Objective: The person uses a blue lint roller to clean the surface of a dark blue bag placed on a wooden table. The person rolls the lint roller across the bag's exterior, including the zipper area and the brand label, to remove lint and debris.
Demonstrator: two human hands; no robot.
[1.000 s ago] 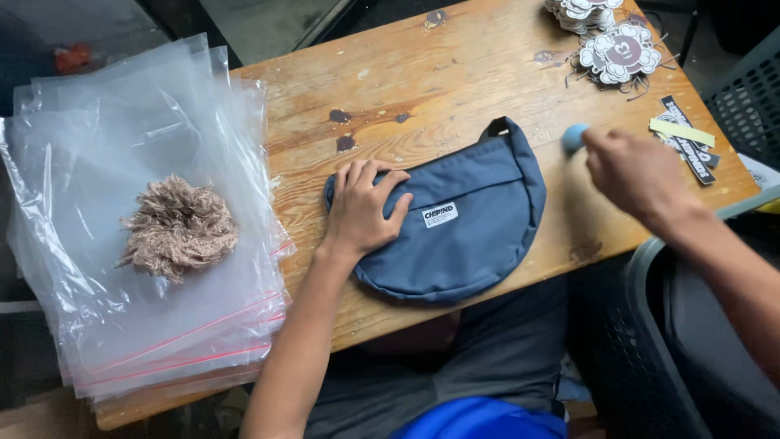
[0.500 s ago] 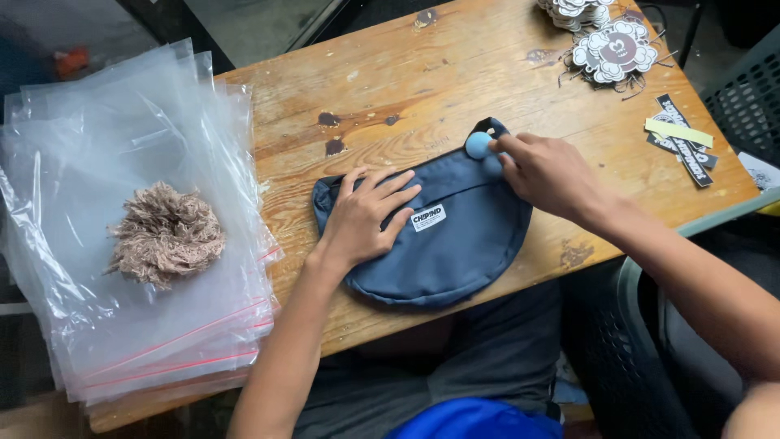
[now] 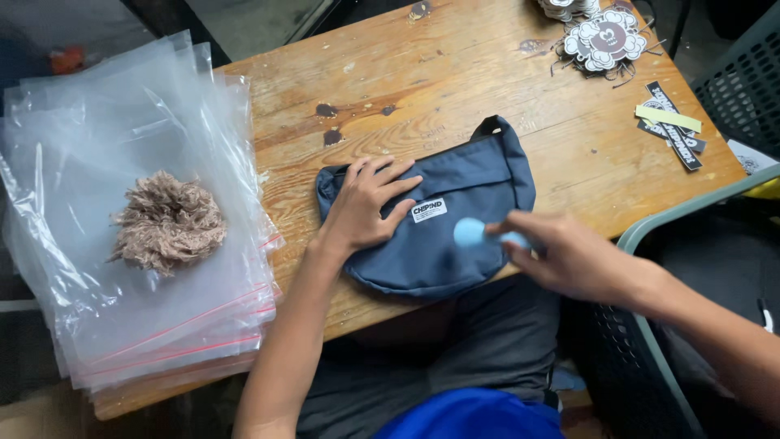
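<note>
A half-moon blue fabric bag (image 3: pixel 467 183) with a small white label lies on the wooden table (image 3: pixel 455 73), its curved edge toward me. My left hand (image 3: pixel 367 205) lies flat with spread fingers on the bag's left part. My right hand (image 3: pixel 573 258) grips a small light-blue roller-like tool (image 3: pixel 471 233), whose rounded head rests on the bag's lower right part.
A stack of clear zip bags (image 3: pixel 106 146) covers the table's left end, with a clump of beige string (image 3: pixel 168 221) on top. Cloud-shaped tags (image 3: pixel 605 39) and black and yellow strips (image 3: pixel 673 130) lie at the far right. Dark crates (image 3: pixel 743 81) stand to the right.
My right hand brought the blue tool from the table's right side to the bag's top edge, then drew it down over the bag toward me. My left hand stayed on the bag.
</note>
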